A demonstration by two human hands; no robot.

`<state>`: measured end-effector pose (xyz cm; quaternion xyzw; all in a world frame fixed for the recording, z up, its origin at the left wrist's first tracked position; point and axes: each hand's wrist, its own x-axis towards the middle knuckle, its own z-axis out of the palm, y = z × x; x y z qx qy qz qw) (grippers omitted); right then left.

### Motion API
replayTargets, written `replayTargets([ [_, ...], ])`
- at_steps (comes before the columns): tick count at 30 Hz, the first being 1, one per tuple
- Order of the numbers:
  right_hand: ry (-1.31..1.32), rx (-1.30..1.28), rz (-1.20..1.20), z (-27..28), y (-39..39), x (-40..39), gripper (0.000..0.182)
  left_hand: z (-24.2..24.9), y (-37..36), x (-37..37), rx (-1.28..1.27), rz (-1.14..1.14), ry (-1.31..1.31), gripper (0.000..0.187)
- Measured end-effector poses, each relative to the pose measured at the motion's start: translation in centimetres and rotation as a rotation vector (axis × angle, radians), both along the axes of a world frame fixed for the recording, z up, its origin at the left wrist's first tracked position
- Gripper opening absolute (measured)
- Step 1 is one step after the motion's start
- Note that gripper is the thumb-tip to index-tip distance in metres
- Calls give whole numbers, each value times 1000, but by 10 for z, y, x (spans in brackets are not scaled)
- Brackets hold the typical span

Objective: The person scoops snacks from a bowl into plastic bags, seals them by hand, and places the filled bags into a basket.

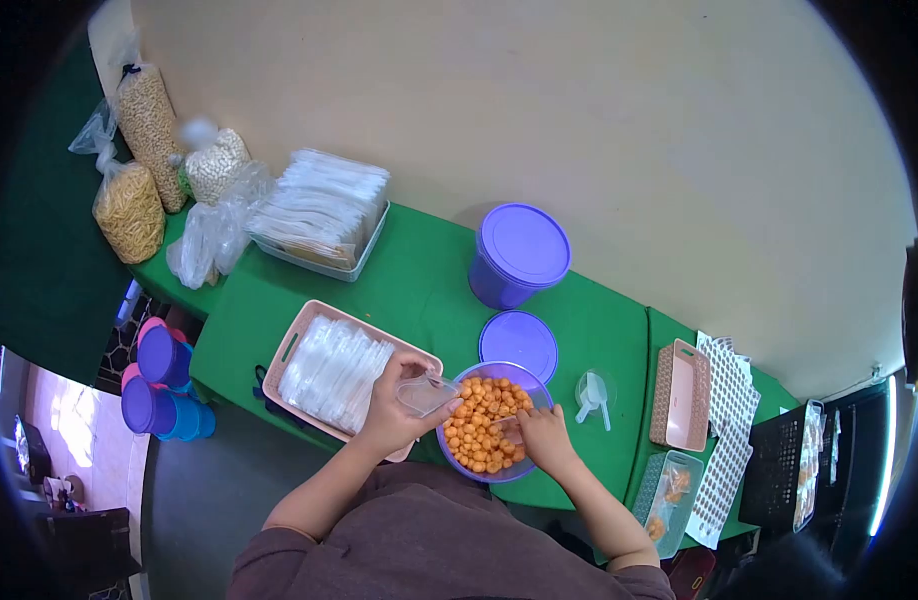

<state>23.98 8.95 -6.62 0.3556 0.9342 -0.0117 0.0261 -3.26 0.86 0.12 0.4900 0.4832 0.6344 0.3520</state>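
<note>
My left hand (pixel 396 408) is closed around a clear plastic pouch (pixel 426 396), held with its mouth spread at the left rim of a purple tub (pixel 441 447). Round orange snack balls (pixel 484 405) fill much of this tub, which stands against my front. Over its right side, my right hand (pixel 545 440) is closed on a small translucent scoop (pixel 510 431) that dips among the balls. The fingers partly hide the scoop. To my left, a pink basket (pixel 297 330) holds a stack of clear pouches (pixel 336 372).
A purple lid (pixel 519 345) lies behind the tub, near a lidded purple bucket (pixel 504 285). White spoons (pixel 593 398) rest on a clear round lid. A grey tray (pixel 329 270) holds packed pouches. Rightward are a beige basket (pixel 689 400), a green basket (pixel 679 542) and sticker sheets (pixel 729 440).
</note>
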Motion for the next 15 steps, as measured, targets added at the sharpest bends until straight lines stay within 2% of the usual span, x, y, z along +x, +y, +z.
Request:
replayTargets([
  [7,93,-215,-63,3,-6,-3,12,-8,3,7,-58,-19,87,56],
  [9,209,-372,-118,-8,-10,-4,17,-9,3,9,-62,-20,103,55],
  [13,300,-400,-148,-7,-15,-7,16,-7,2,8,-58,-8,159,55],
  [15,335,-459,-191,2,-12,-6,17,-4,1,8,-69,5,158,46],
])
